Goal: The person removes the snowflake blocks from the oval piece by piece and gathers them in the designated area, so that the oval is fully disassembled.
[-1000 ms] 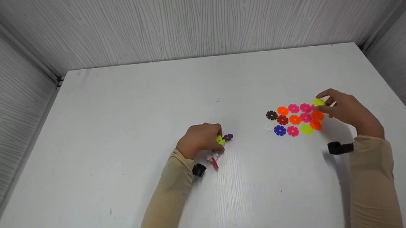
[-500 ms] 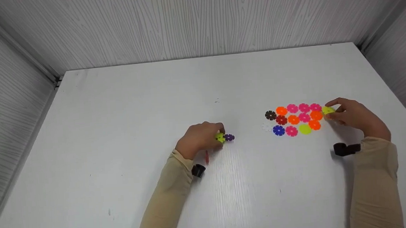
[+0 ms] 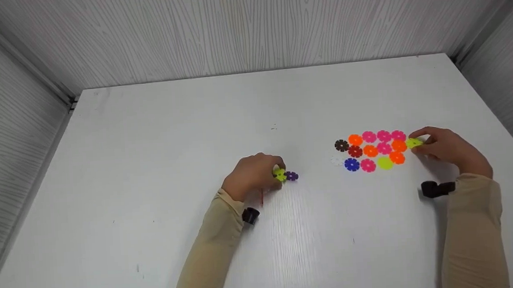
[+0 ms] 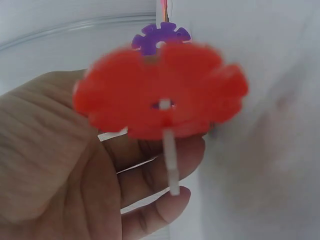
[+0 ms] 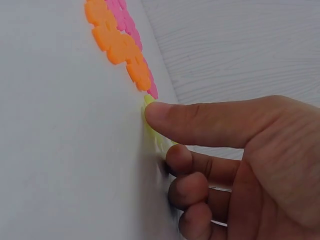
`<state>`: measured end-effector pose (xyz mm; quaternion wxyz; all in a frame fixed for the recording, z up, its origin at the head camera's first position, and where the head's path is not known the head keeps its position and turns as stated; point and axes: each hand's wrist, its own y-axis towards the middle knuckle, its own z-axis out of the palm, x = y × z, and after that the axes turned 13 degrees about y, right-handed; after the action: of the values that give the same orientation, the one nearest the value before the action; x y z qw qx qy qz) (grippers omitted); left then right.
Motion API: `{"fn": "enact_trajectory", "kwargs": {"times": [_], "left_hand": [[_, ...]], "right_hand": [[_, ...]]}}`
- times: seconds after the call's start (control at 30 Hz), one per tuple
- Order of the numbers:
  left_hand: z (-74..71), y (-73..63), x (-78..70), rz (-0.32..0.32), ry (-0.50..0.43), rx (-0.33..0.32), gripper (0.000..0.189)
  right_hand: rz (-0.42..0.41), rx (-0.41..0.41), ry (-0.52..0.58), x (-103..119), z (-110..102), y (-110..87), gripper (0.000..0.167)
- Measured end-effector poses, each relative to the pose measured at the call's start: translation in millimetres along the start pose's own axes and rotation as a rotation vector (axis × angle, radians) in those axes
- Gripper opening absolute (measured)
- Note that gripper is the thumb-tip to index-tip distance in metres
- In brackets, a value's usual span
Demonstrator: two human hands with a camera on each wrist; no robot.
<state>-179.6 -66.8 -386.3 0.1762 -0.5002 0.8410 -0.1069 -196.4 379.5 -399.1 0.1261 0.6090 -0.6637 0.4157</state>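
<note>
My left hand (image 3: 255, 175) grips a small joined piece of notched flower-shaped discs. In it show a yellow-green disc (image 3: 279, 174), a purple disc (image 3: 291, 176) and a red disc (image 4: 160, 90) with a white disc (image 4: 171, 165) edge-on below it. At the right, my right hand (image 3: 453, 150) has thumb and fingers at a yellow disc (image 3: 414, 143), pinching it at the right end of a group of flat discs. An orange disc (image 3: 399, 145) lies right beside that yellow one.
The group on the white table (image 3: 171, 136) includes a dark brown disc (image 3: 341, 145), a blue disc (image 3: 352, 164), a clear disc (image 3: 337, 160) and several pink and orange ones. A wood-grain panel (image 3: 249, 28) rises behind the table.
My right hand has moved right and down with the yellow disc, from over the pink discs to the group's right end. The left hand has turned its joined discs slightly, staying in place.
</note>
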Motion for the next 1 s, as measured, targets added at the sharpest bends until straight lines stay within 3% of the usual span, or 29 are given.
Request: {"fn": "enact_trajectory", "kwargs": {"times": [0.2, 0.37, 0.53, 0.7, 0.87, 1.0], "left_hand": [[-0.9, 0.8, -1.3, -0.004, 0.01, 0.0, 0.042], [0.0, 1.8, -1.1, 0.002, 0.008, 0.002, 0.041], [-0.4, 0.4, -0.4, -0.01, -0.013, 0.013, 0.04], [-1.3, -0.9, -0.3, 0.0, -0.005, -0.012, 0.037], [-1.1, 0.2, -0.9, 0.018, 0.001, -0.049, 0.036], [-1.8, 0.9, -2.9, 0.044, 0.011, -0.074, 0.038]], "right_hand": [[-0.006, -0.007, -0.026, 8, -1, -2.9, 0.054], [-0.033, -0.031, -0.044, 36, 7, -7.0, 0.056], [-0.099, -0.008, -0.063, 77, 31, -7.1, 0.052], [-0.231, 0.058, -0.147, 111, 59, -12.6, 0.046], [-0.338, 0.08, -0.201, 132, 85, -18.4, 0.039], [-0.376, 0.084, -0.243, 138, 102, -19.0, 0.037]]}}
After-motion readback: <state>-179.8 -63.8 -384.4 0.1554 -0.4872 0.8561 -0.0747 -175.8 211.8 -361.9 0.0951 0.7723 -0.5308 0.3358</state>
